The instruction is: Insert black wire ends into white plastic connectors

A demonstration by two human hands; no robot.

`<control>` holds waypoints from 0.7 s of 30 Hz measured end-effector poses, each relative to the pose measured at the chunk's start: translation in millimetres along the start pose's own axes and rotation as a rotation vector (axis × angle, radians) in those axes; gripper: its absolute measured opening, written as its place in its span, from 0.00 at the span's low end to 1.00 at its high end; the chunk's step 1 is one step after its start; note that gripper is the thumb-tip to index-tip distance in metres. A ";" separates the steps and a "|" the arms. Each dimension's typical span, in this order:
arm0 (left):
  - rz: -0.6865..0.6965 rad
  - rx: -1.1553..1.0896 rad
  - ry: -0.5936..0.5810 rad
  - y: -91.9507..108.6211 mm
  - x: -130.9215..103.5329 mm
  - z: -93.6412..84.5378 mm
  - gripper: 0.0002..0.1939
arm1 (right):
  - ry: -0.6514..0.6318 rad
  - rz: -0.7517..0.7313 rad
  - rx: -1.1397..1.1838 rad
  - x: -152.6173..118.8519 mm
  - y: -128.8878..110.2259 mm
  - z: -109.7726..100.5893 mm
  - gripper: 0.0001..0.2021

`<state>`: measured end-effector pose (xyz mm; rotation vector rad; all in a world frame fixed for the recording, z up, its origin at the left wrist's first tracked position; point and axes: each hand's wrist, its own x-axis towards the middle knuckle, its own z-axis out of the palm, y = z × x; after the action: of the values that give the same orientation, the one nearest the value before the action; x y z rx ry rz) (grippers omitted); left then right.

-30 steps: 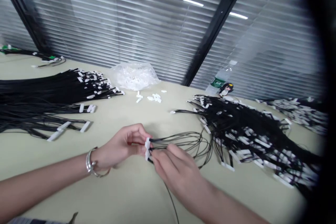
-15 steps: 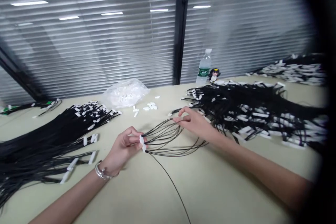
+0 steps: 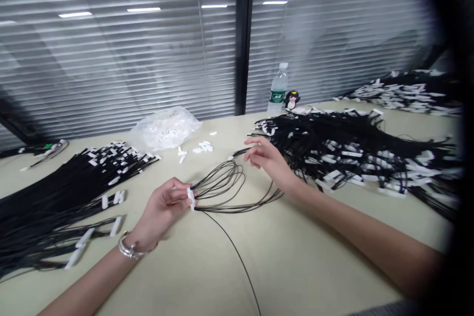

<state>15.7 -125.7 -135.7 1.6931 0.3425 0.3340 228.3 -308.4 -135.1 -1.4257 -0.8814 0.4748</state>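
Note:
Between the thumb and fingers of my left hand [image 3: 166,202] is a white plastic connector [image 3: 191,198], held upright. Thin black wires [image 3: 222,180] run out of its right side; several bend round in loops, and others stretch right beneath my right forearm. A single wire trails from the connector's lower end toward the near edge of view. My right hand [image 3: 265,158] hovers just right of the loops, fingers curled loosely and apart, with nothing visible in them. Close to its fingertips lies a wire end with a small white connector [image 3: 231,158].
On the left lies a bundle of black wires [image 3: 48,192] with white connectors. A larger wire pile [image 3: 333,138] covers the right. At the back are a clear bag of white parts [image 3: 166,128], loose white connectors [image 3: 203,146], a water bottle [image 3: 277,90] and a penguin figure [image 3: 292,100].
My right hand has let go of the looped wires, and its fingers have opened. The loops have sprung back toward the connector. My left hand still holds the connector; the whole view has shifted slightly.

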 end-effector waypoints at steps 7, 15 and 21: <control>-0.015 -0.148 -0.043 2.2 -1.5 -0.1 0.11 | -0.715 -0.778 -0.926 -48.4 -26.3 47.1 0.15; 0.013 -0.378 -0.088 4.9 -9.3 4.7 0.12 | -0.611 -1.171 -0.991 -70.5 -39.2 68.9 0.10; 0.024 -0.386 -0.097 3.6 -8.0 4.7 0.11 | -0.210 -0.739 -0.324 -56.0 -37.5 47.4 0.11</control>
<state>10.4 -133.8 -133.1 1.3297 0.1719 0.3123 149.8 -324.9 -116.0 -1.2282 -1.6189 -0.0897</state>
